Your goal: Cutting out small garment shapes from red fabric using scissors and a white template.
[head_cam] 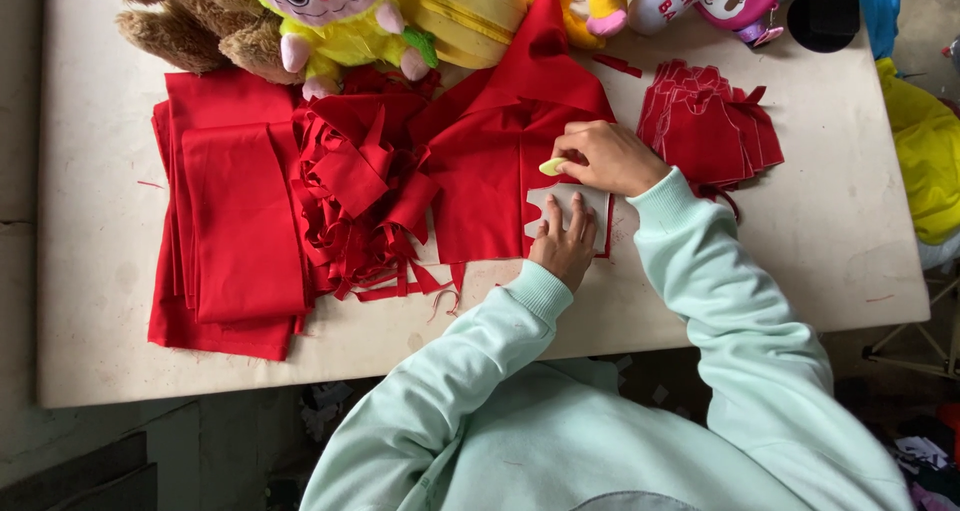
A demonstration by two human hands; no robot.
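My left hand (565, 246) lies flat, fingers spread, pressing the white pattern (590, 203) on the red cloth (480, 181). My right hand (610, 156) pinches a yellow chalk (552, 166) at its edge. Tracing seems unfinished; cut red pieces (710, 121) lie stacked beyond.

plush toys (330, 16), folded red cloth (235, 221), cut red pieces (710, 126)

Folded cloth (240, 221), 9 o'clock: plain red. Cut pieces (710, 131), 2 o'clock: red. Template (572, 209), centre: pale grey. Chalk (551, 166): yellowish. Sleeves (720, 301): mint green. Plush doll (335, 16), 12 o'clock: yellow, pink face. Table (100, 271): beige.
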